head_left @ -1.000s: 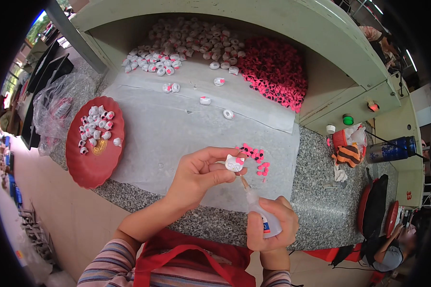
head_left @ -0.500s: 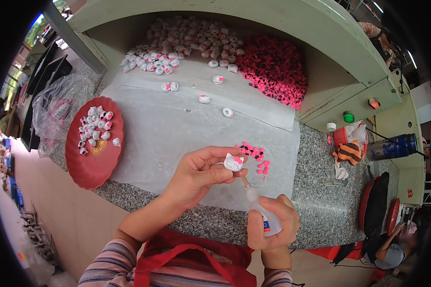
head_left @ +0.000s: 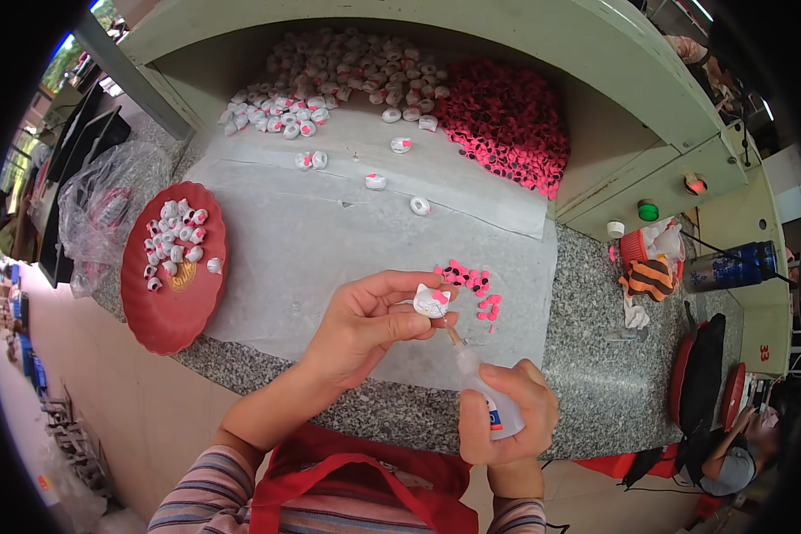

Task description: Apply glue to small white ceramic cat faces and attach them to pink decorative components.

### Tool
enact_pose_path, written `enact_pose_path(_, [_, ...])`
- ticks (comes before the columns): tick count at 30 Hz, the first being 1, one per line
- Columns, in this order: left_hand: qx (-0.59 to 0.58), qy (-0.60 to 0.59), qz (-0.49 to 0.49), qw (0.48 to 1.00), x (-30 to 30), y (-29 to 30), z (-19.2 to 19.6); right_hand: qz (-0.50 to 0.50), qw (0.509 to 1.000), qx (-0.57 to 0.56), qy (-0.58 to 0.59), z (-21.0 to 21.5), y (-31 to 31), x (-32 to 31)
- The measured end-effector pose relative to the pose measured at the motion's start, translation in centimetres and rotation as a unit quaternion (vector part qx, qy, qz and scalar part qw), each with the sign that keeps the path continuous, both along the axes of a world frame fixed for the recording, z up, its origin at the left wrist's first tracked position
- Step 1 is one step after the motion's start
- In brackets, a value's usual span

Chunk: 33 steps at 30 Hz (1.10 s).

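My left hand (head_left: pixel 365 325) pinches a small white cat-head figure (head_left: pixel 431 303) with a pink bow, held above the front of the table. My right hand (head_left: pixel 505 414) grips a small clear glue bottle (head_left: pixel 481 392) whose thin nozzle tip touches the underside of the figure. Just beyond the figure, several small pink bows (head_left: pixel 472 287) lie on the translucent sheet (head_left: pixel 311 240) that covers the granite table (head_left: pixel 596 392).
A red plate (head_left: pixel 165 307) with several white figures sits at the left, beside a crumpled plastic bag (head_left: pixel 98 214). Heaps of white figures (head_left: pixel 329 80) and pink bows (head_left: pixel 507 120) fill the back alcove. Cloths, a dark bottle (head_left: pixel 730 267) and red bowls stand right.
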<state>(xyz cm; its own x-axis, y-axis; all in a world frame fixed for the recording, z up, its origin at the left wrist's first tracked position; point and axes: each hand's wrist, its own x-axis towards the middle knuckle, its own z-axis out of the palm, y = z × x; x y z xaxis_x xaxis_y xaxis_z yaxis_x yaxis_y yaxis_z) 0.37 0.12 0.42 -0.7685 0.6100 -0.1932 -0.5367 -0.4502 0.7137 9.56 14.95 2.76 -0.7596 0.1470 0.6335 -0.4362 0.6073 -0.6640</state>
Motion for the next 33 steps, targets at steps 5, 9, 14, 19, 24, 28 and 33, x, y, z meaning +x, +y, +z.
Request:
enact_pose_path(5, [-0.004,0.011,0.008,1.000,-0.11,-0.10,-0.17,-0.004,1.000,0.008,0.002,0.11,0.13,-0.04])
enact_pose_path(9, [-0.010,0.039,0.024,0.999,-0.20,0.06,-0.06,-0.004,1.000,0.013,-0.004,0.16,0.06,-0.08])
enact_pose_path(14, [-0.003,0.050,0.033,0.998,0.07,0.24,-0.16,0.004,1.000,0.002,-0.006,0.31,-0.06,0.16])
enact_pose_path(19, [-0.016,0.040,0.013,0.999,0.05,0.20,0.07,0.007,1.000,0.005,-0.011,0.30,0.04,0.12])
enact_pose_path(24, [-0.020,0.040,0.012,0.999,0.08,0.18,0.09,0.012,1.000,0.003,-0.016,0.29,-0.01,0.09])
enact_pose_path(28, [-0.023,0.039,0.020,0.999,0.03,0.27,0.19,0.014,1.000,-0.005,-0.008,0.28,0.00,0.11])
enact_pose_path(33, [-0.100,0.107,0.037,0.989,0.11,0.08,0.37,-0.146,0.944,-0.295,-0.041,-0.19,0.65,-0.19])
